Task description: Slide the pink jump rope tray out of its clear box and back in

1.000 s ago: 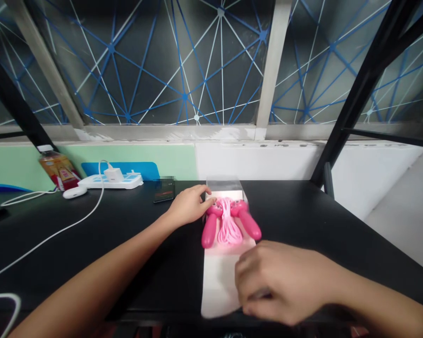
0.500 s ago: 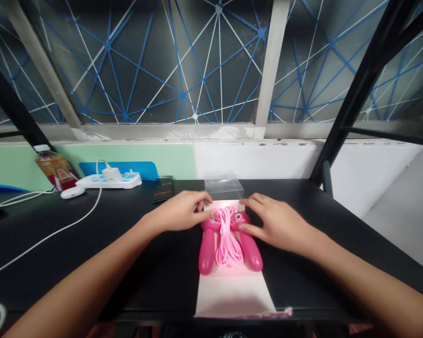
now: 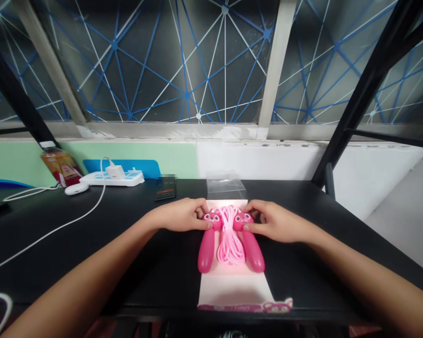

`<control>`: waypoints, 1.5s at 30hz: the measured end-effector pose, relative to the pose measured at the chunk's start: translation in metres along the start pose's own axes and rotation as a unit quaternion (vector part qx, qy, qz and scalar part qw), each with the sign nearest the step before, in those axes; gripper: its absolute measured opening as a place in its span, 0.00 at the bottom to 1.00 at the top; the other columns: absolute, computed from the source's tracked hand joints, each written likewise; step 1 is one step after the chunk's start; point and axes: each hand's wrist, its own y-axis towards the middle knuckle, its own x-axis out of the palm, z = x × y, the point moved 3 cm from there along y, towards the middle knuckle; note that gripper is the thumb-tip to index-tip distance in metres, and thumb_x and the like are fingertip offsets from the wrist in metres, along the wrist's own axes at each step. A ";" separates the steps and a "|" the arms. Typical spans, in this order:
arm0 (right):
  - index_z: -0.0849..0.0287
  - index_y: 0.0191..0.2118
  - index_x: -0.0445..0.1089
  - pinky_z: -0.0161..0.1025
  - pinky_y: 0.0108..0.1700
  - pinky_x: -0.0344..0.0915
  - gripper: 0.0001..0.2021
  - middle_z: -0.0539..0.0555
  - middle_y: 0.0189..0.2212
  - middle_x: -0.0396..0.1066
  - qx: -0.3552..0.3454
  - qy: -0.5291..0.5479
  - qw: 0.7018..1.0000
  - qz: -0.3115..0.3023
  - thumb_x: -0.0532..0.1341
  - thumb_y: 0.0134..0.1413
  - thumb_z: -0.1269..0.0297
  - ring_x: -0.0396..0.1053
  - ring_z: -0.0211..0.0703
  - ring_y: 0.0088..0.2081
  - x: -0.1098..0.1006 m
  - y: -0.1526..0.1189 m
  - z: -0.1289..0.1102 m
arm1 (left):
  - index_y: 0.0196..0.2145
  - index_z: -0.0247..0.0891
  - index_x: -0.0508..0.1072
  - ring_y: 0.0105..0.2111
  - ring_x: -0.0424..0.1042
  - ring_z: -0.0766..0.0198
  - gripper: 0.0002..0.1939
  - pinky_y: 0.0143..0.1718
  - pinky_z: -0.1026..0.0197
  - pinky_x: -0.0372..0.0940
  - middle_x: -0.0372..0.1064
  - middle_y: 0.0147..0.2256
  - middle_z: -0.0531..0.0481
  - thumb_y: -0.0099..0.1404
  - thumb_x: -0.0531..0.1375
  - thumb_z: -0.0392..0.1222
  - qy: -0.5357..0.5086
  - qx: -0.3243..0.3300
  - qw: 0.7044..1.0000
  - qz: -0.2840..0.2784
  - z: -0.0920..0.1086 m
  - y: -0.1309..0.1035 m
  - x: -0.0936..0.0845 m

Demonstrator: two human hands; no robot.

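At the near edge of the black desk [image 3: 320,249] is the printed pink flap [image 3: 245,307] of a pale pink-white card panel [image 3: 234,286]. On the panel, at mid-desk, lie two glossy deep-pink plastic handles with animal-face heads, the left handle [image 3: 207,252] and the right handle [image 3: 254,255], lower ends splayed. Between them rests a tied bundle of light-pink cord [image 3: 230,246].

The left hand [image 3: 180,214] has its thumb against the left handle's head, fingers bent at the panel's edge. The right hand [image 3: 284,220] mirrors this at the right handle's head. On both, thumb and forefinger tips stand apart; whether either hand is clamped on its handle cannot be determined.

Directly beyond the panel is a clear plastic box [image 3: 226,189]. To its left are a dark flat rectangular item [image 3: 165,190], a white rounded case [image 3: 76,188], a white power strip [image 3: 133,179] and a white-capped bottle [image 3: 61,164]. Farthest back: a window [image 3: 211,61] patterned with blue and white lines.
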 end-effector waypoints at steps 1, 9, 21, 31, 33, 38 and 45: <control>0.59 0.44 0.70 0.35 0.29 0.63 0.17 0.52 0.34 0.73 -0.001 0.005 1.000 0.002 0.64 0.54 0.53 0.68 0.37 0.28 0.000 0.000 0.001 | 0.39 0.39 0.70 0.28 0.70 0.65 0.21 0.27 0.65 0.58 0.73 0.31 0.52 0.60 0.61 0.59 -0.002 0.000 1.000 -0.002 -0.001 0.000 0.000; 0.59 0.49 0.67 0.38 0.31 0.68 0.15 0.53 0.33 0.74 0.027 0.090 0.995 -0.031 0.59 0.60 0.57 0.72 0.41 0.31 0.005 0.000 -0.004 | 0.37 0.39 0.70 0.28 0.71 0.63 0.20 0.28 0.65 0.60 0.74 0.31 0.51 0.60 0.60 0.59 -0.013 0.019 0.999 0.028 0.000 0.001 0.003; 0.58 0.48 0.67 0.43 0.35 0.67 0.15 0.57 0.40 0.71 -0.036 -0.259 0.963 0.065 0.54 0.64 0.55 0.71 0.46 0.34 0.007 -0.005 -0.019 | 0.42 0.40 0.71 0.29 0.72 0.63 0.17 0.30 0.64 0.61 0.74 0.33 0.51 0.62 0.60 0.54 -0.014 0.048 0.999 0.008 0.006 -0.002 -0.004; 0.56 0.61 0.59 0.43 0.32 0.68 0.24 0.64 0.49 0.68 -0.198 -0.388 0.900 0.015 0.50 0.65 0.50 0.68 0.56 0.45 0.029 -0.019 -0.070 | 0.41 0.40 0.70 0.31 0.72 0.60 0.13 0.30 0.62 0.60 0.75 0.33 0.49 0.66 0.59 0.52 0.051 0.059 0.994 0.081 0.015 0.000 -0.001; 0.54 0.62 0.58 0.44 0.33 0.68 0.24 0.63 0.48 0.69 -0.220 -0.394 0.893 -0.007 0.51 0.65 0.52 0.69 0.56 0.43 0.033 -0.022 -0.075 | 0.41 0.41 0.70 0.32 0.72 0.60 0.13 0.31 0.62 0.60 0.75 0.34 0.49 0.66 0.59 0.52 0.065 0.060 0.991 0.096 0.016 0.002 0.000; 0.48 0.61 0.60 0.43 0.34 0.68 0.20 0.59 0.46 0.70 -0.192 -0.384 0.903 -0.023 0.52 0.65 0.60 0.71 0.53 0.42 0.033 -0.023 -0.065 | 0.43 0.41 0.71 0.35 0.71 0.59 0.19 0.35 0.59 0.63 0.72 0.36 0.49 0.65 0.58 0.58 0.083 0.073 0.979 0.171 0.014 0.007 -0.003; 0.49 0.59 0.63 0.47 0.39 0.70 0.19 0.60 0.52 0.69 -0.202 -0.362 0.909 -0.053 0.53 0.64 0.62 0.71 0.54 0.45 0.022 -0.021 -0.061 | 0.58 0.43 0.64 0.63 0.54 0.50 0.25 0.62 0.47 0.52 0.54 0.61 0.41 0.68 0.54 0.56 0.072 0.076 0.966 0.235 -0.005 0.022 -0.008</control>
